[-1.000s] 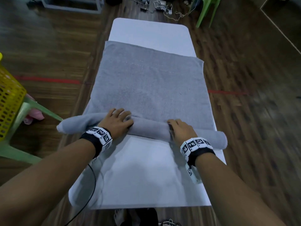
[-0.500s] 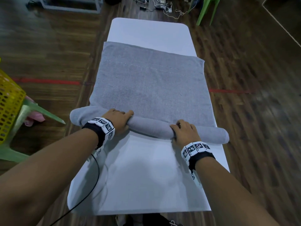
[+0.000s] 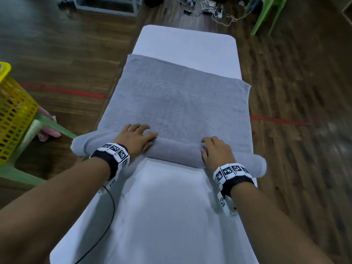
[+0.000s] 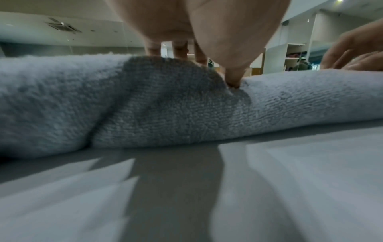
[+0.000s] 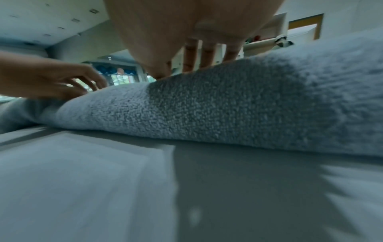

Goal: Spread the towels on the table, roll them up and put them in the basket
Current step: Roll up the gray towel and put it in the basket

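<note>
A: Where is the grey towel (image 3: 177,103)?

B: Across the middle of the head view, flat on the white tabletop (image 3: 167,216), its near edge wound into a roll (image 3: 171,152) whose ends overhang both sides.

A: And the fingers?

B: The left hand (image 3: 136,139) lies spread on the roll, thumb dug into the pile. The right hand (image 3: 216,151) bends over it, fingers pressing down.

A: How should it handle?

B: Soft, thick, grippy, probably saggy; best held either side of the roll's middle. The yellow basket (image 3: 13,113) waits at the left edge.

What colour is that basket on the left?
The basket is bright yellow with a perforated lattice wall, seen best in the head view.
</note>
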